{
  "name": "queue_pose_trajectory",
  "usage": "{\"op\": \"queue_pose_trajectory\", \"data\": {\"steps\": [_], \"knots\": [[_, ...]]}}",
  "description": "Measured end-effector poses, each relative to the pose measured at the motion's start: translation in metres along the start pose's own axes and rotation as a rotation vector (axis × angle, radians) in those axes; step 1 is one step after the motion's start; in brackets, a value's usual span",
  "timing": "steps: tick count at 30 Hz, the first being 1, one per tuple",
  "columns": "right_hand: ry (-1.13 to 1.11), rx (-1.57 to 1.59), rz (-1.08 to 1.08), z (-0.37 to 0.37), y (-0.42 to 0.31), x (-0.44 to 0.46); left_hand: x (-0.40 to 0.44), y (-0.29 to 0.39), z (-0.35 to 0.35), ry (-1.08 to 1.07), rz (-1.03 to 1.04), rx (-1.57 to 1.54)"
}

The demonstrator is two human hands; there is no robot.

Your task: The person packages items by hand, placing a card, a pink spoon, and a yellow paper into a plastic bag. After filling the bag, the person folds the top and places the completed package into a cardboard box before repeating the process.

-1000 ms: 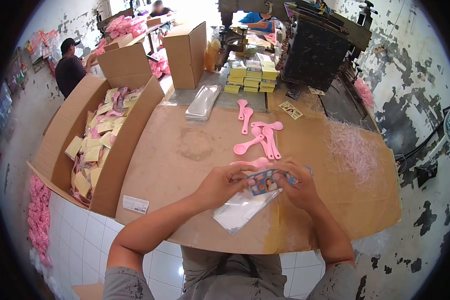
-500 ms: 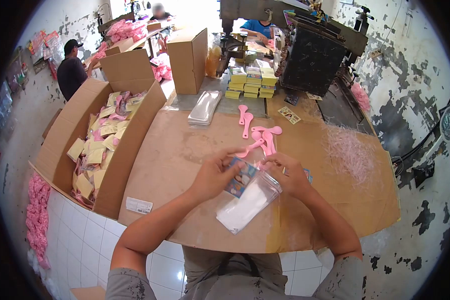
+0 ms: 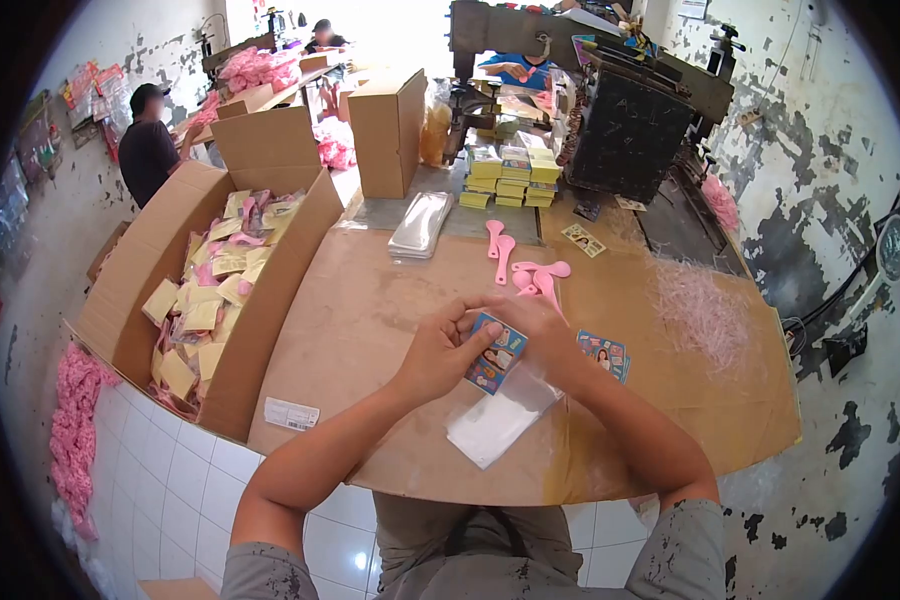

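My left hand (image 3: 445, 350) pinches a blue printed card (image 3: 495, 354), thumb across its front, above the table. My right hand (image 3: 542, 335) is right beside the card's upper right edge; its fingers are blurred and partly hidden, so I cannot tell what they hold. Beneath both hands lie clear plastic bags (image 3: 495, 425) with a whitish look. Just beyond the fingers is a group of pink plastic spoons (image 3: 545, 270), with another pink spoon (image 3: 505, 258) a little to the left. More blue printed cards (image 3: 607, 352) lie to the right of my right hand, partly covered by the forearm.
A large open carton (image 3: 260, 370) on the left holds many packed bags. A stack of clear bags (image 3: 420, 225) and piles of yellow-edged cards (image 3: 510, 175) stand at the back, near a black machine (image 3: 625, 125). Pale pink shreds (image 3: 705, 310) lie right. Other people work beyond.
My right hand has left the plastic bag's edge and moved left and up, close to the card. The left hand still holds the card, now more upright. The view has shifted slightly.
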State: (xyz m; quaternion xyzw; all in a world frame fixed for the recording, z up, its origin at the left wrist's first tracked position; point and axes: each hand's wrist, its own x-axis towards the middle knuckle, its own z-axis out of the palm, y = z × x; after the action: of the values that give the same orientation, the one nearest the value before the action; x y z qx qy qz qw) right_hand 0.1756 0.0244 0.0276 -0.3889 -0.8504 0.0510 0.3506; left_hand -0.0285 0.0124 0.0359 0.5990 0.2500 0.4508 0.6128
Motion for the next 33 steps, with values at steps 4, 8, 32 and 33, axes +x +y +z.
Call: {"op": "queue_pose_trajectory", "data": {"steps": [4,8,32,33], "knots": [[0.316,0.119,0.185,-0.047,-0.003,-0.008,-0.004,-0.001,0.005,-0.066,-0.043,0.020],[0.492,0.654,0.386,-0.063,-0.004,-0.018,-0.002,-0.018,0.005,-0.107,-0.080,0.071],[0.067,0.672,0.237,-0.051,-0.011,-0.040,-0.005,0.000,0.009,-0.221,-0.261,0.000],[0.082,0.729,0.245,-0.055,-0.019,-0.035,-0.005,0.001,0.009,-0.232,-0.260,0.002]]}}
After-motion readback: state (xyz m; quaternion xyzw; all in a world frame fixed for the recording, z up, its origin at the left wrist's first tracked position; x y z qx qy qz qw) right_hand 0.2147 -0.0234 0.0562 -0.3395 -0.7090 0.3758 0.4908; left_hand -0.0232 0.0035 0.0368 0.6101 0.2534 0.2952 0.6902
